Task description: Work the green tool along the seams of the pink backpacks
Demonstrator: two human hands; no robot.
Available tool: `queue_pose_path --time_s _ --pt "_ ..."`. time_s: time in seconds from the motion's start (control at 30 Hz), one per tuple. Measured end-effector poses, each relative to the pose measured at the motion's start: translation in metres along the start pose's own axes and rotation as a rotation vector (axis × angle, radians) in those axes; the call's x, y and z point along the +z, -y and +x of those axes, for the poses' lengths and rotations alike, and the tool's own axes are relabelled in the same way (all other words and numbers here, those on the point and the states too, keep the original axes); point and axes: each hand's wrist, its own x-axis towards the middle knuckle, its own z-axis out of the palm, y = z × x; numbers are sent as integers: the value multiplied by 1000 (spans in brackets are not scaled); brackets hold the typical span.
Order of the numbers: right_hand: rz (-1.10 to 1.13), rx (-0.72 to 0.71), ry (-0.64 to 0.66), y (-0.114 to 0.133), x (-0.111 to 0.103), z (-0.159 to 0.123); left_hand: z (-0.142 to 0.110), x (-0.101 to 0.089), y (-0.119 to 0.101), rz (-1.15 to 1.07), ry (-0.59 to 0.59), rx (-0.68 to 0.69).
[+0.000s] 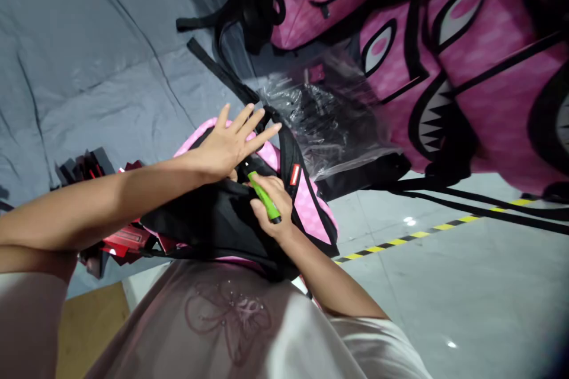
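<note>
A black and pink backpack (191, 213) lies in front of me against my body. My left hand (229, 145) is over its upper part, with the fingers spread and the thumb side hidden. In my right hand (275, 204) is a bright green, pen-like tool with black ends (265, 196), its kind unclear. The tool's dark tip points at the black fabric just below my left hand; whether it touches is hidden. A small red and white label (294, 174) sits on the backpack's right strap edge.
Several pink shark-face backpacks (395, 71) are piled at the upper right, with straps trailing. A clear plastic bag (329, 112) lies beside them. Red and black pieces (128, 240) are at the left on the grey-covered table (89, 83). Yellow-black tape (400, 241) marks the floor.
</note>
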Motion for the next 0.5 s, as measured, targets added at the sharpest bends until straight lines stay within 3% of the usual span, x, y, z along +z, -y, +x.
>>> queue_pose_path --time_s 0.13,0.27,0.4,0.5 --pt "25 166 -36 -5 -1 -3 9 8 -6 15 -23 -56" --pt "-61 102 59 -3 -14 8 8 13 -7 29 -62 -41" --pt "-98 172 129 0 -32 24 2 16 -6 -24 -88 -24" --pt "-66 205 258 2 -43 36 0 15 -7 -147 -105 -64"
